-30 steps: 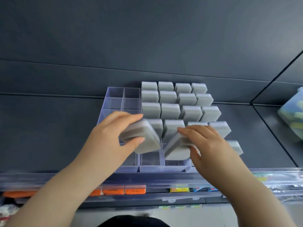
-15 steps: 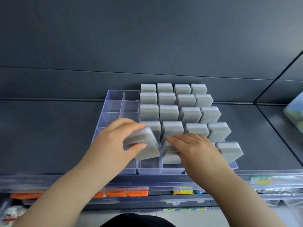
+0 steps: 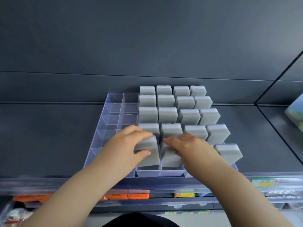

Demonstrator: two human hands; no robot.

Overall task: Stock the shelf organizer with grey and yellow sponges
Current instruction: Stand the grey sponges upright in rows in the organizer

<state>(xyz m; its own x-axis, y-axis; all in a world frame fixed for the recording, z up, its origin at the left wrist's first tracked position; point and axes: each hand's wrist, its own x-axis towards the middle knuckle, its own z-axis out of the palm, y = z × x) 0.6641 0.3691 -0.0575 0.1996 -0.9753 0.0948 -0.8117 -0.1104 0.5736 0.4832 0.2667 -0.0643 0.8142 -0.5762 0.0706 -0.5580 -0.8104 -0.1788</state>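
Head view: nearest, on the shelf below, flat orange packets lie behind a clear plastic shelf-edge strip. Just beyond the strip stands the clear plastic divided shelf organizer, and both hands work in its front row.

The left hand grips a grey rectangular foam sponge, thumb on the near face and fingers over the top. The sponge stands on end in its compartment, leaning slightly. Beside it, the right hand covers a second grey foam sponge in the neighbouring compartment. Its fingers are curled over the sponge's top and its thumb is hidden.

The step appears to be seating these two. To do it well:
- Press each one straight down, so the soft foam does not catch or fold on a divider.
- Square it upright before letting go.
- Stop when its top sits level with the rows behind.

Farther back, upright grey sponges fill four columns, row after row. The two columns on the left hold nothing. No yellow sponge shows in the organizer, so much of the stocking looks to remain. Behind everything is the dark grey back panel.
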